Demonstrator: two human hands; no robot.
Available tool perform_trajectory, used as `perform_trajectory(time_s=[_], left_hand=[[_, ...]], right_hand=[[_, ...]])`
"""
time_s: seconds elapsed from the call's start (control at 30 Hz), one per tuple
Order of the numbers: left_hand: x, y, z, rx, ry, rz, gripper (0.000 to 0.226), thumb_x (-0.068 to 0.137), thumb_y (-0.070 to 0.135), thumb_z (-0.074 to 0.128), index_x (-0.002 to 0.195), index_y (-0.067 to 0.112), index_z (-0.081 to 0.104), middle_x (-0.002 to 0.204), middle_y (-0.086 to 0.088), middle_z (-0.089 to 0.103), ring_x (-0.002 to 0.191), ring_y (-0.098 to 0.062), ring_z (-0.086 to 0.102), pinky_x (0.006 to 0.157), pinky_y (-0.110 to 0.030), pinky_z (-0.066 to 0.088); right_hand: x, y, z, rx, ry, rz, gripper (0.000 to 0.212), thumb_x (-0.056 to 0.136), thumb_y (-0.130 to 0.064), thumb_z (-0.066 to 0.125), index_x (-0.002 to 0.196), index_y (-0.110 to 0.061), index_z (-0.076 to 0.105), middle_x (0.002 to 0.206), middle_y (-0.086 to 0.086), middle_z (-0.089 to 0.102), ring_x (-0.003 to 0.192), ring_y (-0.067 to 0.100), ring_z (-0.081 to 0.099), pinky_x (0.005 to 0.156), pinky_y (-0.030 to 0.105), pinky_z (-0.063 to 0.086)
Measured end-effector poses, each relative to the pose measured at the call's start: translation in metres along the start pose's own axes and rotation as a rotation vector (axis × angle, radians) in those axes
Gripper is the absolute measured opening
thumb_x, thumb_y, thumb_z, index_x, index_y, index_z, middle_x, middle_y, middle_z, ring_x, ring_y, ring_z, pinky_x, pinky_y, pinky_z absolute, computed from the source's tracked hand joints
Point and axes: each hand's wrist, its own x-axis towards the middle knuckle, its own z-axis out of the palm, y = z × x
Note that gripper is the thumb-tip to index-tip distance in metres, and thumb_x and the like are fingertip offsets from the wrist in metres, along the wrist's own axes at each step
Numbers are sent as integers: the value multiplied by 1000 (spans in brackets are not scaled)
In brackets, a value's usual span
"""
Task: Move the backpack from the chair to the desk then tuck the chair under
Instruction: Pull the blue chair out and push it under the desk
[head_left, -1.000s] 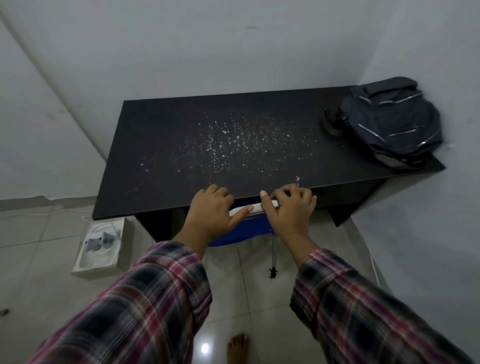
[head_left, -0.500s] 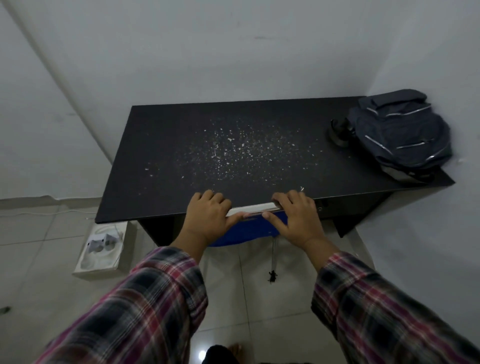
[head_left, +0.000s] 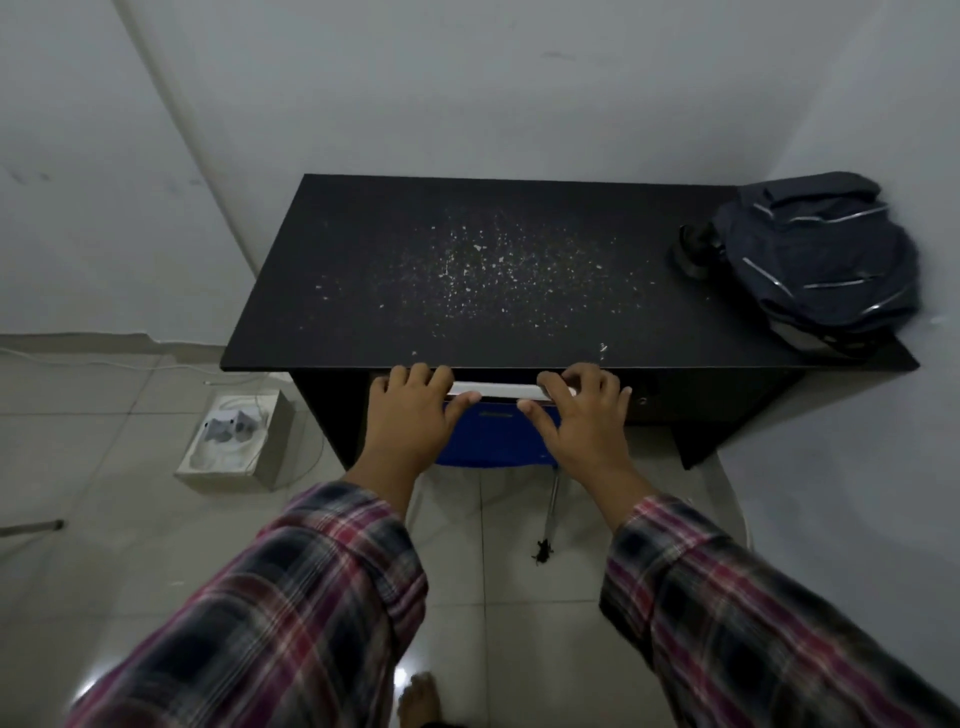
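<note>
A dark blue backpack (head_left: 815, 260) lies on the right end of the black desk (head_left: 363, 312), against the wall. The blue chair (head_left: 491, 434) is mostly under the desk; only its blue back, white top rail and one metal leg show. My left hand (head_left: 410, 410) rests on the left part of the chair's top rail with fingers curled over it. My right hand (head_left: 579, 410) does the same on the right part. Both hands sit just below the desk's front edge.
White specks are scattered across the middle of the desk top. A white box (head_left: 234, 441) with a cable stands on the tiled floor left of the desk. Walls close in behind and at the right. A bare foot (head_left: 418, 699) shows at the bottom.
The chair has slid further under the desk with both hands on its top rail. My view has pulled back and shifted, so the desk now sits higher and more to the right.
</note>
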Motion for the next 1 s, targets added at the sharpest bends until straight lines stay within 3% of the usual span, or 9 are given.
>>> perform_trajectory(time_s=[0.17,0.3,0.43,0.63,0.87,1.0], left_hand=[[-3,10,1,-24,-28,-73,55,91,62,24,112,21,54,112,-6,60,105,-30,53,89,-45,39],[15,11,6,-68,-44,-77,57,90,63,21,108,19,53,112,-7,57,103,-32,51,89,-46,40],[28,0,10,-96,-82,-51,61,88,64,18,110,19,52,114,-6,55,107,-32,47,92,-47,38],[38,-9,8,-115,-132,-19,47,94,58,32,113,20,52,119,-6,53,114,-32,43,95,-47,35],[34,-9,0,-106,-186,-29,49,94,59,30,116,20,50,123,-7,51,114,-33,43,97,-47,35],[35,-6,-11,-89,-318,-66,52,95,60,25,120,19,46,130,-11,48,121,-36,42,106,-53,31]], right_hand=[[16,13,-7,28,-84,-89,60,86,-74,24,117,-32,55,112,2,46,103,25,43,96,62,39],[40,20,-12,21,-242,-50,62,84,-74,23,124,-35,48,116,2,43,107,24,41,100,56,39],[45,14,-8,16,-212,-10,62,84,-73,24,126,-34,47,115,3,43,105,24,43,89,46,46],[47,4,-6,6,-209,33,58,86,-70,30,127,-33,47,116,4,43,107,24,43,88,46,47],[45,-3,-15,0,-328,84,55,88,-69,28,131,-36,39,127,4,38,121,25,37,95,50,43],[48,-9,-22,-27,-431,112,53,90,-67,28,131,-35,35,131,5,36,124,27,36,96,51,41]])
